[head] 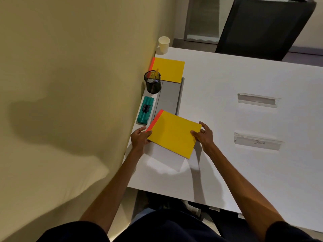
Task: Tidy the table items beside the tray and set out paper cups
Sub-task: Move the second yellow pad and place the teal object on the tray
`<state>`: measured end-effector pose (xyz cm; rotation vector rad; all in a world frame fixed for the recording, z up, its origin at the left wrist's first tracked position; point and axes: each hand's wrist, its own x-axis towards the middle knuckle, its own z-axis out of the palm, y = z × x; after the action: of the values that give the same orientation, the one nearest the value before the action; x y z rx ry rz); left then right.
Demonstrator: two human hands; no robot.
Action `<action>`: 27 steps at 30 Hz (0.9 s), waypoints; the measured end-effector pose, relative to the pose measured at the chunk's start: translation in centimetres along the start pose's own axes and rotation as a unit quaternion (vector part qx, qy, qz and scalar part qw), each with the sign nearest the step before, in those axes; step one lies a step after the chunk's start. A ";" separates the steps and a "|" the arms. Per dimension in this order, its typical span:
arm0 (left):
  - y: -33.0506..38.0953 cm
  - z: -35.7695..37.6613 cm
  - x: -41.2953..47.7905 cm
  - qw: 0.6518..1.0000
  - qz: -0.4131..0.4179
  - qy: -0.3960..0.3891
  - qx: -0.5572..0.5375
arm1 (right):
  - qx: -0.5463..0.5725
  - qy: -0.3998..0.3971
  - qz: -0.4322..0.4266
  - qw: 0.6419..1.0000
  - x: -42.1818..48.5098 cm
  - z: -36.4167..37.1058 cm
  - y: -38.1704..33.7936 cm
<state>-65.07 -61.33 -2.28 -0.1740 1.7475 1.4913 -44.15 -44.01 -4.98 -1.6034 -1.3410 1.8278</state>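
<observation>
I hold a yellow notepad with an orange-red spine tilted just above the white table, over the near end of the grey tray. My left hand grips its spine corner and my right hand grips its opposite edge. A second yellow notepad lies flat at the tray's far end. One white paper cup stands upright at the table's far corner by the wall.
A black mesh pen holder with a pencil and a teal hole punch sit along the wall left of the tray. Two clear acrylic name-card holders lie to the right. A black chair stands beyond the table.
</observation>
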 end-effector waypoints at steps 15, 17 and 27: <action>-5.8 -4.1 -1.8 0.916 0.063 0.102 0.384 | -0.179 -0.046 -0.066 0.980 -1.3 5.6 2.1; -6.0 -4.4 -2.1 0.905 0.063 0.107 0.406 | -0.192 -0.039 -0.066 0.978 -1.4 6.1 2.4; -7.5 -6.1 -2.9 0.875 0.087 0.140 0.456 | -0.237 -0.038 -0.078 0.968 -2.4 7.4 4.2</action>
<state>-61.77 -70.02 -6.28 0.2806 2.5703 0.6221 -48.89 -50.92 -7.80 -1.5937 -1.9936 1.5642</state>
